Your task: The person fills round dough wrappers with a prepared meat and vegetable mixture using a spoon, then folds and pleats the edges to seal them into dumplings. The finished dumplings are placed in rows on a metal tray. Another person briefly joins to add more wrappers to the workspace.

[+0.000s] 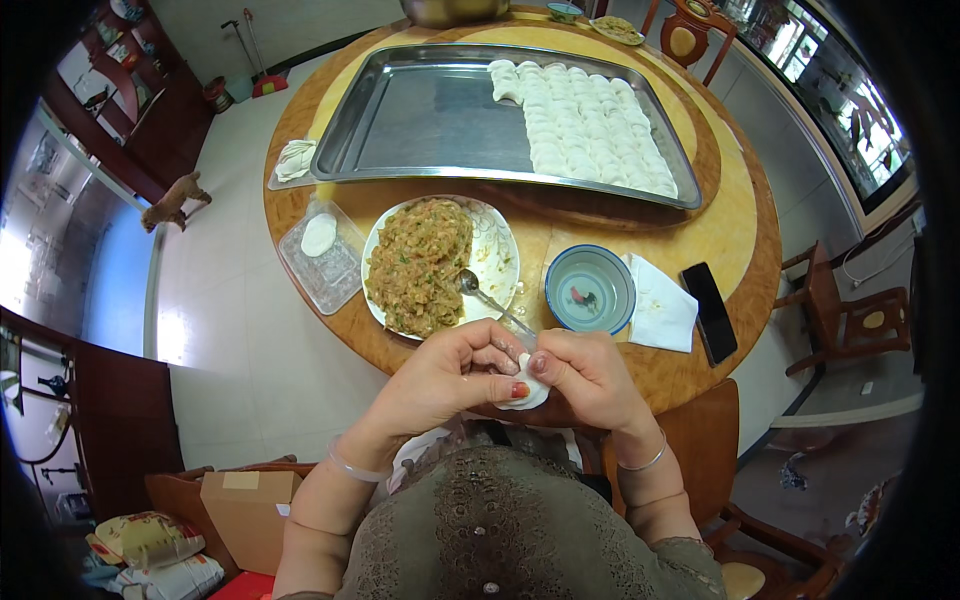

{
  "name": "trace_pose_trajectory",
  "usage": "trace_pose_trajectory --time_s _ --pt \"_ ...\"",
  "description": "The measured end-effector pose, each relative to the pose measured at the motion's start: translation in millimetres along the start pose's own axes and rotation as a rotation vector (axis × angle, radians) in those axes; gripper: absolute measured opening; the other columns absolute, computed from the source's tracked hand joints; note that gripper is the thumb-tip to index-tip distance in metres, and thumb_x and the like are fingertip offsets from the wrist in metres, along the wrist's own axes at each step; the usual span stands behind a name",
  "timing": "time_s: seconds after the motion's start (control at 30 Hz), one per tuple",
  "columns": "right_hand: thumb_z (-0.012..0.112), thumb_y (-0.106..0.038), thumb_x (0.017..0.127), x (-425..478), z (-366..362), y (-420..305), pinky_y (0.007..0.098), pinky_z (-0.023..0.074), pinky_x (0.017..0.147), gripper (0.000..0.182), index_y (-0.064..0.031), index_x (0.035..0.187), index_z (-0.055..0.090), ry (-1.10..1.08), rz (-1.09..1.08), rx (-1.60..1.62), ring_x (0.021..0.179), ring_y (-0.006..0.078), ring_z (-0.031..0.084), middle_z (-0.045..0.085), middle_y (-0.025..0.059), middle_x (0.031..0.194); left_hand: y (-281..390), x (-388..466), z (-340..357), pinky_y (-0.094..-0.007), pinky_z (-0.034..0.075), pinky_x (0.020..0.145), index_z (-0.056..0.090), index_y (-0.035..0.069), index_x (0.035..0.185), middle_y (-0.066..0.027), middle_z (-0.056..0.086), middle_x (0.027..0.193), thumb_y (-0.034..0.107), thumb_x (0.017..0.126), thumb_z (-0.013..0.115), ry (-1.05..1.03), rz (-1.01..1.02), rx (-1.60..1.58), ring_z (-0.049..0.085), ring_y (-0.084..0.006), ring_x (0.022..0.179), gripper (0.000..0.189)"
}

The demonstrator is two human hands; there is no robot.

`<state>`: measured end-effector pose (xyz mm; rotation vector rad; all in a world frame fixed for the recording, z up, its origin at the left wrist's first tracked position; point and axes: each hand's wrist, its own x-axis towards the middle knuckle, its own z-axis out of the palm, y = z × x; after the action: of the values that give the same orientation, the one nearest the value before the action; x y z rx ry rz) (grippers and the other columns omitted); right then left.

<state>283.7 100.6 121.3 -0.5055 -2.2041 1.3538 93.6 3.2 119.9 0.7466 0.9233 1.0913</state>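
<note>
Between both hands, near the table's front edge, is a folded white dumpling (525,395). My left hand (469,367) grips its left side, thumb pressed on the front. On the other side, my right hand (589,371) pinches its upper right edge between thumb and fingers. Just beyond lies a plate (499,244) heaped with minced filling (416,262), a metal spoon (487,298) resting on it. A blue-rimmed bowl of water (590,289) stands beyond my right hand. One round dough wrapper (319,235) lies on a clear plastic tray (330,289) at the left.
A large metal tray (442,120) holds rows of dumplings (592,127) on its right side. More wrappers (295,160) sit at its left corner. White napkins (661,307) and a black phone (707,313) lie at the right. A brown dog (176,202) is on the floor.
</note>
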Motion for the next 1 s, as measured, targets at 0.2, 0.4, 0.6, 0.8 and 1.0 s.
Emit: trace_pose_trajectory --time_s 0.2,0.4,0.6,0.8,1.0 --pt "0.058 -0.023 0.098 0.1 -1.6 -0.3 0.0392 0.0457 0.059 0.025 -0.0021 0.085 0.064 -0.124 0.014 -0.051 0.065 0.0344 0.061 0.061 0.0175 0.071 -1.9 -0.2 -4.1 -0.0204 0.054 0.074 0.06 0.002 0.107 -0.0019 0.067 0.094 0.0 0.088 0.073 -0.047 -0.027 0.01 0.064 -0.0065 0.087 0.023" --pt "0.06 -0.023 0.096 1.1 -2.0 4.6 0.0404 0.0457 0.057 0.025 -0.0034 0.081 0.067 -0.139 -0.04 -0.08 0.062 0.034 0.062 0.062 0.0165 0.068 -1.7 -0.9 -6.5 -0.0216 0.054 0.077 0.059 0.002 0.106 -0.0024 0.068 0.095 0.0 0.088 0.072 -0.082 -0.065 0.028 0.065 -0.0078 0.088 0.023" --pt "0.068 -0.025 0.091 2.9 -4.2 -2.5 0.0373 0.0435 0.053 0.031 -0.0033 0.069 0.064 -0.205 -0.017 -0.222 0.052 0.0316 0.058 0.059 0.014 0.058 -6.2 1.4 -8.7 -0.0223 0.053 0.079 0.06 0.002 0.107 -0.0033 0.068 0.098 0.0 0.089 0.071 -0.146 -0.04 0.135 0.065 -0.0082 0.088 0.021" --pt "0.077 -0.023 0.086 -5.5 4.1 -5.3 0.032 0.0494 0.062 0.036 -0.002 0.111 0.061 0.167 0.117 0.089 0.067 0.0183 0.065 0.068 0.0114 0.081 -7.4 2.6 -3.5 -0.0218 0.053 0.079 0.06 0.001 0.108 -0.005 0.067 0.101 0.001 0.09 0.07 0.003 0.107 -0.062 0.065 -0.0078 0.09 0.02" --pt "0.073 -0.009 0.085 0.0 18.8 -8.7 0.0338 0.0546 0.076 0.052 -0.0031 0.133 0.053 0.197 0.14 0.026 0.088 0.0245 0.069 0.067 0.0175 0.109 -18.9 8.0 13.4 -0.0225 0.053 0.08 0.059 -0.001 0.108 -0.0058 0.068 0.101 -0.001 0.092 0.068 0.231 0.404 -0.101 0.065 -0.0089 0.091 0.018"
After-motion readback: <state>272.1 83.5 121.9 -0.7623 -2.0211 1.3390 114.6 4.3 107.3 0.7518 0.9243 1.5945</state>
